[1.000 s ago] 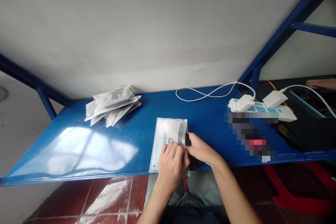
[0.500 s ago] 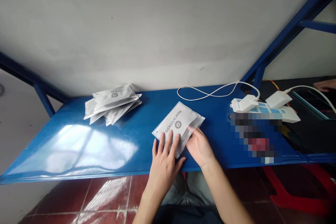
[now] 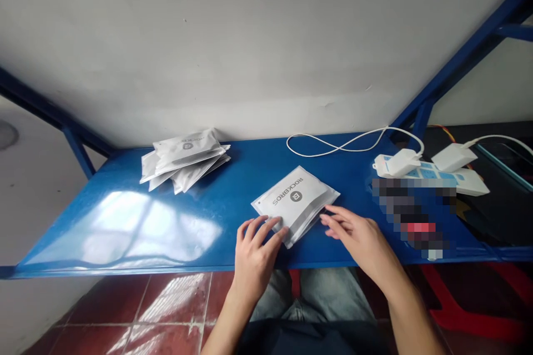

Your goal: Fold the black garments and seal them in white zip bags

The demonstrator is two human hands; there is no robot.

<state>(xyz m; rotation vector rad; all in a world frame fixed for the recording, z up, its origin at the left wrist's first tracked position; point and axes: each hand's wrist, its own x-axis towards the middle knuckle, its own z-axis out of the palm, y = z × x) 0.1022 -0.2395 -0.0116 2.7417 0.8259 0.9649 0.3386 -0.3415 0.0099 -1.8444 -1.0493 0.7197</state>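
A white zip pouch (image 3: 283,202) printed ROCKBROS with a round logo lies tilted on the blue table in front of me. Its layered edge faces right and toward me. My left hand (image 3: 256,252) rests at the pouch's near left side, fingers spread and bent, with the fingertips on its surface. Beside the right edge is my right hand (image 3: 353,233), its fingers loosely stretched apart and the fingertips close to the pouch; whether they touch it I cannot tell. What the pouch contains is hidden.
Several similar pouches (image 3: 187,158) lie stacked at the back left of the blue table (image 3: 125,222). A white power strip (image 3: 462,177) with plugged chargers and a looped white cable (image 3: 320,150) sits to the right, by a pixelated patch. A red stool (image 3: 453,310) stands below.
My right hand has drawn back to the right from the pouch's edge, out from under it. My left hand has slid toward me, off the pouch's middle. The view has shifted slightly.
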